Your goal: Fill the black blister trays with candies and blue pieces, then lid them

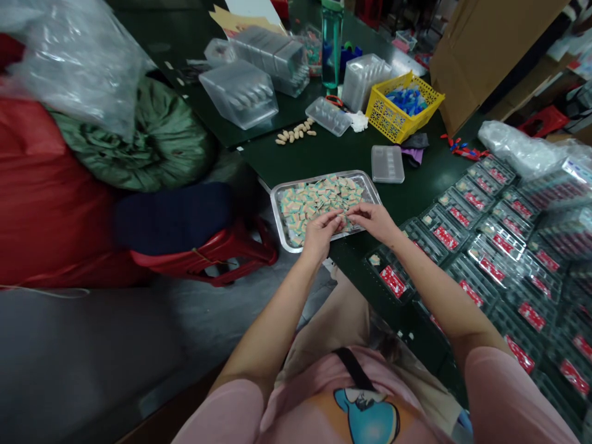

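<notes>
My left hand (322, 231) is over the front of a metal tray (278, 220) filled with small flat pieces (317, 196) in beige and green. Its thumb and fingers are pinched together. Beside it, my right hand (377, 221) pinches too, with its fingertips almost meeting those of the left above the pieces. What lies between the fingertips is too small to make out. Right of the tray, under my right forearm, sits a clear plastic blister tray (391, 275) with a red-and-white item and a small beige-green piece in it.
Rows of similar blister trays (490, 240) cover the table's right side. Beyond the metal tray are peanuts (296, 132), a clear lidded box (387, 164), a yellow basket (388, 121) of blue parts, stacked clear plastic trays (240, 92) and a bottle (332, 46). A red stool (208, 260) stands left.
</notes>
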Available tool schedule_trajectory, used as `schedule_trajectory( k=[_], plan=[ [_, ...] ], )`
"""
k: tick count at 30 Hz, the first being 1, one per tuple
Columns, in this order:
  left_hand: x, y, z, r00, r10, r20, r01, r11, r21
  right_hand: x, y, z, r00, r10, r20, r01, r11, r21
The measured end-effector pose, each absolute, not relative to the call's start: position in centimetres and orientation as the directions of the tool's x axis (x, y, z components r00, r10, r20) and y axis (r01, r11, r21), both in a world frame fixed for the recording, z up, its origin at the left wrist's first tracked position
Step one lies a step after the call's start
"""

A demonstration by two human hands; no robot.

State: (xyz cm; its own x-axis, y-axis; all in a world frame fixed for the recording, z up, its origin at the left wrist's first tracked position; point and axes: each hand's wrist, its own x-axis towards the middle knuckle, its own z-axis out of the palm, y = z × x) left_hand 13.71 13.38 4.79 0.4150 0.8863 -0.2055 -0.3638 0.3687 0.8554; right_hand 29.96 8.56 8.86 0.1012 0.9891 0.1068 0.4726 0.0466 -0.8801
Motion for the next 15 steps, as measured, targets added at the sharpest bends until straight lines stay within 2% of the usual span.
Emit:
schedule_trajectory(
  k=[3,6,8,12,15],
  plan=[
    [13.4,13.6,4.8,0.447,0.861,-0.244,-0.42,0.442,0.792,31.8,8.7,8.9,0.175,0.983,0.061,0.672,-0.073,-0.737],
    [13.1,13.8,5.2,0.492,0.818,-0.297,-0.465,0.535,0.706,33.3,8.9,8.5,0.235,0.968,-0.082,0.86,-0.247,-0.447],
    [13.0,13.9,5.6,0.511,0.794,-0.33,-0.479,0.582,0.658,33.7,9.1,8.1,0.242,0.954,-0.179,0.909,-0.288,-0.301],
    [13.0,13.9,6.2,0.527,0.769,-0.362,-0.501,0.625,0.598,33.6,9.8,7.6,0.237,0.936,-0.262,0.936,-0.292,-0.196],
    [12.9,13.9,6.2,0.527,0.764,-0.372,-0.497,0.632,0.595,33.8,10.0,7.3,0.208,0.94,-0.27,0.937,-0.271,-0.222]
  ],
)
